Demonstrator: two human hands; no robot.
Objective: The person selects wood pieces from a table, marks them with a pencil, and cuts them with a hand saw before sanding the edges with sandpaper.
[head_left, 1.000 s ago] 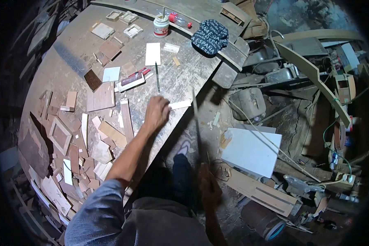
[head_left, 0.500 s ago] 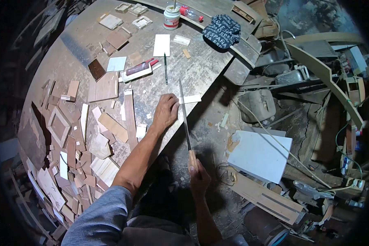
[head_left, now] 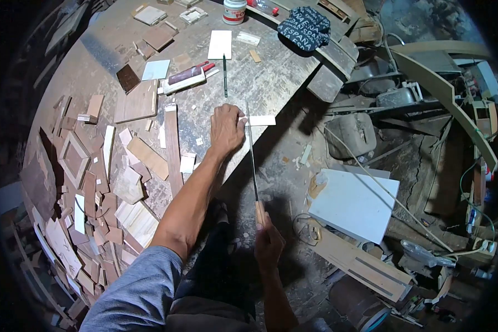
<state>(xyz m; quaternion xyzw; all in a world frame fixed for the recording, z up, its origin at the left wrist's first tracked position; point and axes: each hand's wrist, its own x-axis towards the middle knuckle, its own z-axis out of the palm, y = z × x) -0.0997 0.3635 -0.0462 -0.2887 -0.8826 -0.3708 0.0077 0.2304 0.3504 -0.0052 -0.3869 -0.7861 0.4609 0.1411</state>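
My left hand [head_left: 227,130] lies near the table's front edge, its curled fingers and thumb pressing on the inner end of a thin white strip [head_left: 263,120]. The strip's other end reaches to the edge of the table. Right beside my left fingertips, the long narrow blade of a handsaw [head_left: 253,163] crosses the strip, seen nearly edge-on. Below, out past the table edge, my right hand [head_left: 269,243] is wrapped round the saw's light wooden handle [head_left: 260,211]. A dark pencil [head_left: 225,77] and a white rectangular piece [head_left: 220,45] lie beyond my left hand.
Wood offcuts [head_left: 113,216] crowd the table's left side. Farther back are a purple-and-red tool [head_left: 187,76] on a white block, a labelled jar [head_left: 234,12] and a dark printed cap [head_left: 304,30]. A white panel [head_left: 354,205] and a jerrycan [head_left: 349,135] stand at the right, below table level.
The view has shifted, so the table and its things sit higher in the frame. The saw has slid back slightly towards me across the strip; my left hand keeps its place on it.
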